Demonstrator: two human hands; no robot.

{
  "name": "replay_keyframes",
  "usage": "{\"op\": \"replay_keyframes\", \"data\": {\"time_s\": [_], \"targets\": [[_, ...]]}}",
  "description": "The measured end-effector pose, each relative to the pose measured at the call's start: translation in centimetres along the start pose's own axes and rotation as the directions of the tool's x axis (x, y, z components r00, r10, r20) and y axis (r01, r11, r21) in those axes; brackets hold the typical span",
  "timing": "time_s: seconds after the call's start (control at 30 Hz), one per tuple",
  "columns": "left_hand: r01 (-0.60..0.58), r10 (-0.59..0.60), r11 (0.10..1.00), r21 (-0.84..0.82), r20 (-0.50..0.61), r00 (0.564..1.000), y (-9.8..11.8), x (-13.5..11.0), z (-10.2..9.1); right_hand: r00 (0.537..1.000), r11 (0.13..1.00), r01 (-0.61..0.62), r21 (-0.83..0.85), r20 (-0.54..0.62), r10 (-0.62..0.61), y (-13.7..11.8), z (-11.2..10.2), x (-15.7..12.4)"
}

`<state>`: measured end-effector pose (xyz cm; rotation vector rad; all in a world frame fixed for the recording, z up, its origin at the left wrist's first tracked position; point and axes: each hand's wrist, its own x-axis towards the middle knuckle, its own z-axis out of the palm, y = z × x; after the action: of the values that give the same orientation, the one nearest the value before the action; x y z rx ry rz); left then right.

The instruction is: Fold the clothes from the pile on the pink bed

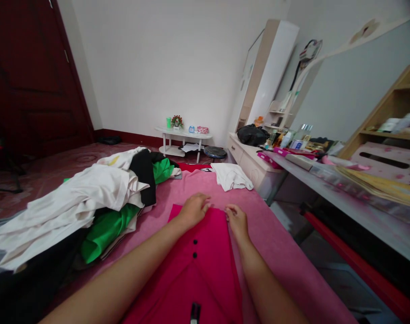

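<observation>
Head | magenta garment (213, 252) | left fingers (202, 196), right fingers (230, 208) at far edge | grip: cannot tell

black-buttoned magenta garment (210, 252) lies flat on pink cloth (279, 252)

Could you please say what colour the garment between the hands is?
The garment is deep pink, shown best in the head view.

No lettering, number or brand could be read. The black-and-white tag (195, 310) on the magenta garment (213, 274), the blue-marked container (296, 144) on the counter (326, 192) and the markings on the red cloth (191, 167) were too small or blurred.
</observation>
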<state>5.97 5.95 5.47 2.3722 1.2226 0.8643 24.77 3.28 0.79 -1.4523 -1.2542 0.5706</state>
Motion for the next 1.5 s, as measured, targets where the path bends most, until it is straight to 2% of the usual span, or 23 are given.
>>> {"op": "replay_keyframes", "data": {"time_s": [0.07,0.13,0.27,0.37,0.5,0.6,0.7,0.8,0.97,1.13,1.2,1.27,1.37,1.5], "targets": [[0.034,-0.034,0.999,0.025,-0.003,0.999,-1.1,0.8,1.8,1.0,0.999,-0.023,0.028,0.002,0.023,1.2,-0.1,-0.1],[0.042,-0.043,0.998,0.042,0.014,0.999,-1.8,0.7,2.7,0.999,0.997,-0.046,0.054,0.017,0.045,1.8,-0.2,-0.1],[-0.04,0.038,0.999,0.031,0.057,0.998,-2.0,-0.4,2.5,0.993,0.992,-0.061,0.111,0.107,0.049,1.2,-0.6,-0.1],[-0.159,0.159,0.987,-0.001,0.035,0.987,-1.5,-1.2,2.0,0.981,0.993,0.071,0.094,0.171,-0.086,-0.3,-1.0,-0.2],[-0.257,0.257,0.966,-0.018,-0.021,0.966,-1.2,-1.7,1.9,0.934,0.948,0.313,-0.052,0.196,-0.298,-1.6,-1.7,-0.6],[-0.264,0.264,0.965,-0.003,-0.033,0.964,-1.2,-1.7,2.0,0.898,0.89,0.408,-0.205,0.267,-0.351,-1.5,-2.0,-0.8],[-0.272,0.272,0.962,-0.004,-0.042,0.961,-1.1,-1.8,2.0,0.879,0.83,0.452,-0.327,0.32,-0.353,-1.2,-2.0,-1.0],[-0.28,0.279,0.96,-0.017,-0.044,0.959,-0.9,-1.9,1.8,0.884,0.831,0.444,-0.334,0.315,-0.346,-1.3,-1.8,-1.0],[-0.272,0.271,0.962,-0.033,-0.037,0.962,-0.9,-1.9,1.7,0.901,0.932,0.335,-0.136,0.337,-0.274,-1.3,-1.3,-1.0],[-0.273,0.272,0.959,-0.075,-0.023,0.962,-0.9,-2.0,1.9,0.885,0.964,0.264,-0.046,0.409,-0.223,-0.8,-0.3,-1.5],[-0.279,0.279,0.956,-0.086,-0.015,0.96,-0.9,-2.0,1.9,0.894,0.961,0.262,-0.087,0.397,-0.208,-0.6,-0.1,-1.5],[-0.269,0.267,0.959,-0.088,-0.031,0.963,-0.9,-2.0,1.8,0.921,0.947,0.272,-0.173,0.332,-0.204,-0.6,-0.4,-1.3],[-0.218,0.212,0.974,-0.067,-0.081,0.974,-0.9,-1.8,1.7,0.97,0.925,0.235,-0.299,0.137,-0.202,-0.7,-1.6,-0.7],[-0.162,0.163,0.987,0.023,-0.051,0.985,-0.6,-1.6,1.5,0.977,0.909,0.185,-0.373,-0.033,-0.212,-0.9,-2.5,-0.2]]}}
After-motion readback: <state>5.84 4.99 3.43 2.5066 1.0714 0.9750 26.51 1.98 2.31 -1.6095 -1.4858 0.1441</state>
